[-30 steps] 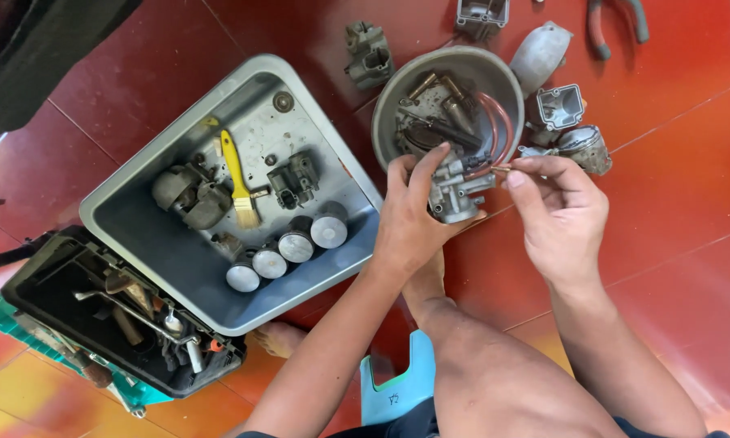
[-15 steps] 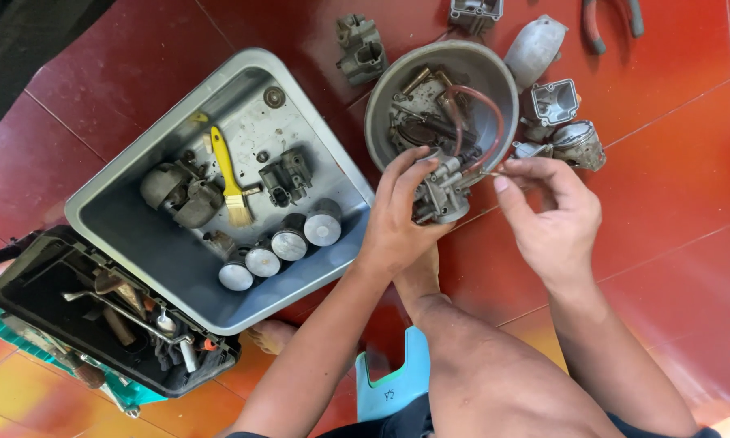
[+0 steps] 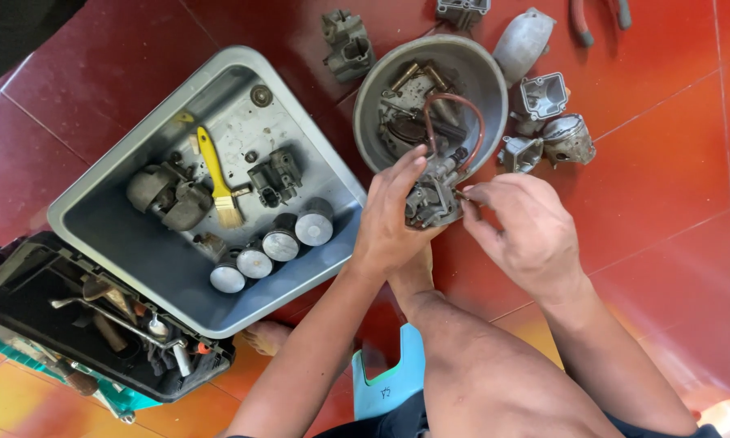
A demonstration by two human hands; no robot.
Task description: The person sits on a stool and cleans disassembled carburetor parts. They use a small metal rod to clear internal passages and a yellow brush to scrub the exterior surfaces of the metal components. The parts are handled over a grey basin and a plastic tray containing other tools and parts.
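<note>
L hand [image 3: 389,223] fingers clamped on carburetor [image 3: 431,199]; R hand [image 3: 527,235] fingers pinched together at its side.

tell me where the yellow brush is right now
In the head view, the yellow brush lies left of centre inside the grey tray, between a dark metal part and a small black part, well left of both hands.
</note>
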